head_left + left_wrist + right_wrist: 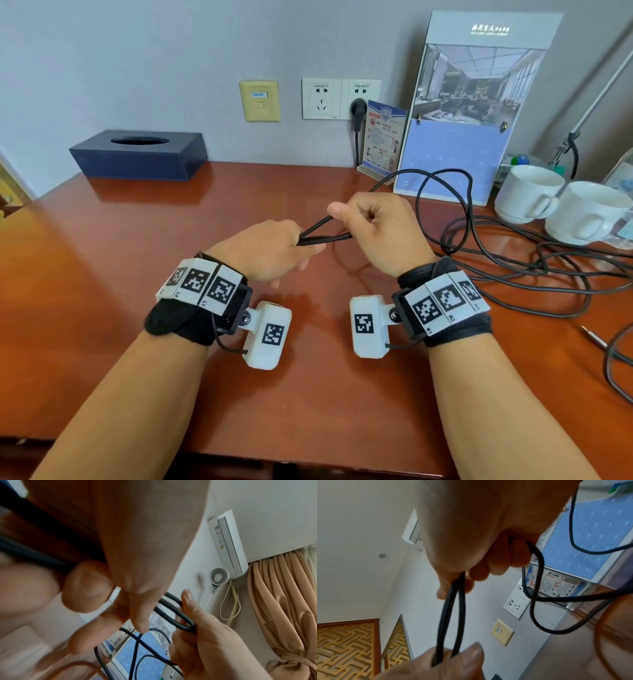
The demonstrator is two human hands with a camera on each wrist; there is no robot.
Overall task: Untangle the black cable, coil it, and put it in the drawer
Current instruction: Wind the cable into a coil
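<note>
A long black cable (507, 253) lies in loose tangled loops on the right side of the wooden desk (137, 274). Both hands hold a short folded stretch of it above the desk's middle. My left hand (274, 248) grips the doubled strands (323, 236) at one end. My right hand (373, 226) is curled round the other end, thumb up; the cable (452, 615) runs from that fist down to the left thumb. In the left wrist view the strands (175, 614) pass between both hands. No drawer is in view.
Two white cups (561, 205) stand at the right edge beside the cable loops. A framed sign (455, 137) and a small card stand lean at the wall. A dark tissue box (137, 154) sits back left. A plug (358, 109) fills a wall socket.
</note>
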